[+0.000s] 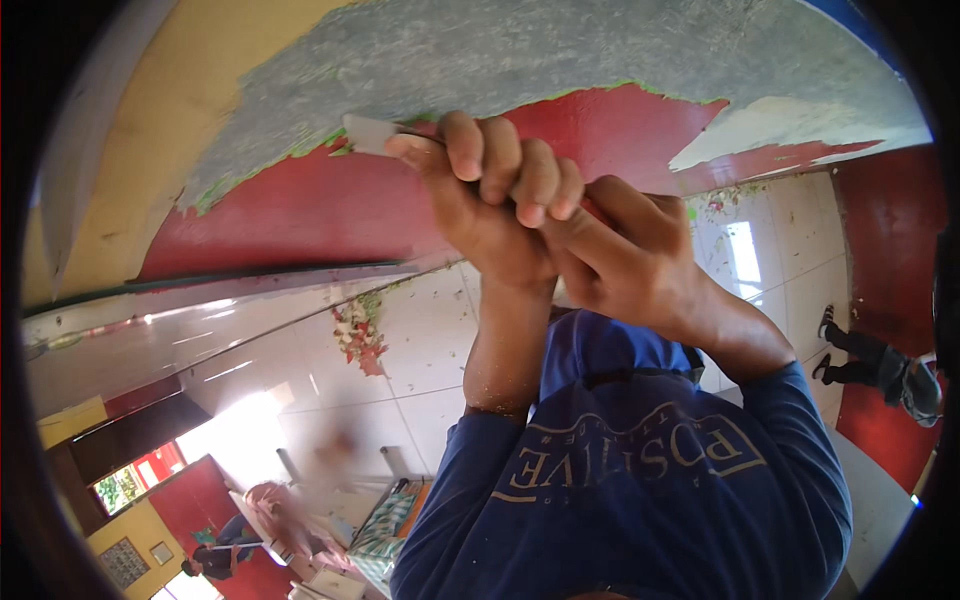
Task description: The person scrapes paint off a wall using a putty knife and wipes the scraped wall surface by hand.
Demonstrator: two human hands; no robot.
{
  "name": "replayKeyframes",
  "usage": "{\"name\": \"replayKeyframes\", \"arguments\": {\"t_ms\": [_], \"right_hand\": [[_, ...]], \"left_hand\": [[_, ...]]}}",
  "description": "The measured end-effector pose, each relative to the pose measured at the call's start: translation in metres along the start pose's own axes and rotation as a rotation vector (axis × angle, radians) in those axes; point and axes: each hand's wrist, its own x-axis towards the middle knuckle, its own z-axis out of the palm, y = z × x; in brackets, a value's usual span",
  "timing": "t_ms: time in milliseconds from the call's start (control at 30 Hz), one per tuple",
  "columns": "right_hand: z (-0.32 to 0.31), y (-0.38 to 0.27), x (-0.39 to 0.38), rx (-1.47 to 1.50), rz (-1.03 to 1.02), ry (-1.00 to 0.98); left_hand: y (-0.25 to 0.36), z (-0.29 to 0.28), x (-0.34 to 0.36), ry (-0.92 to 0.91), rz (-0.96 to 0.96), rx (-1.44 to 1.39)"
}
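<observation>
A scraper (pixel 370 134) with a flat, pale blade lies against the wall at the ragged edge of the red paint. My left hand (pixel 485 190) is closed around it close to the blade, thumb along one side and fingers curled over. Just behind, my right hand (pixel 640 245) grips its rear end, which the fingers mostly hide. Red paint (pixel 330 205) covers the lower wall. Above it stretches a bare grey patch (pixel 520 65), with a thin green line of older paint along the border.
Paint flakes (pixel 360 335) lie in a heap on the white tiled floor (pixel 430 350) below the wall. At the right stands a person (pixel 880 365) in dark clothes. Another person (pixel 225 550) is at the lower left, near a table with a checked cloth (pixel 390 530).
</observation>
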Motion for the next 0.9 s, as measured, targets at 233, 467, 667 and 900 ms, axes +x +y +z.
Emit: {"name": "replayKeyframes", "arguments": {"t_ms": [233,467,667,900], "right_hand": [[0.002,0.003,-0.024,0.08,0.136,0.107],[-0.034,0.026,-0.055,0.24,0.147,0.228],[-0.081,0.088,-0.134,0.483,0.648,0.502],[-0.093,0.149,-0.128,0.723,0.505,0.353]], "left_hand": [[0.004,0.005,0.004,0.13,0.134,0.01],[0.055,-0.032,0.002,0.134,1.542,1.523],[0.072,-0.052,0.026,0.153,1.641,2.785],[0.15,-0.018,0.017,0.59,2.044,2.59]]}}
